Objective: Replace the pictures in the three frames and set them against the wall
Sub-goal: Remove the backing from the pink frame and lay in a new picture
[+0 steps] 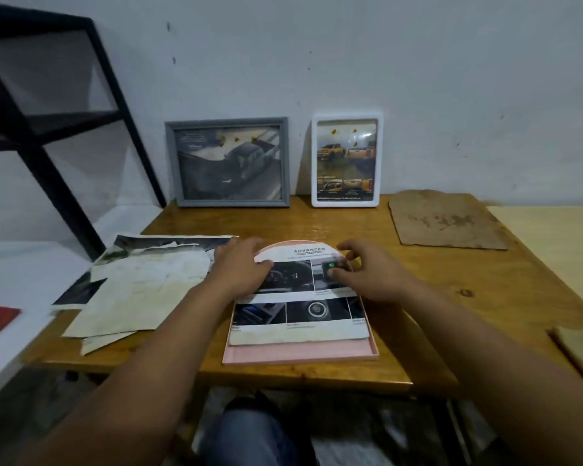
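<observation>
Pink frame lies flat near the table's front edge; both hands, left and right, press the picture into it, fingers apparently uncurled; thin, floppy paper, best handled by its edges.

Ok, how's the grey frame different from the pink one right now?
The grey frame stands upright against the wall; the pink frame lies flat on the wooden table. The grey one is a plain rectangle, the pink one has an arched top. Nobody touches the grey frame, while the left hand and right hand press a picture into the pink one. Both hold car pictures.
</observation>
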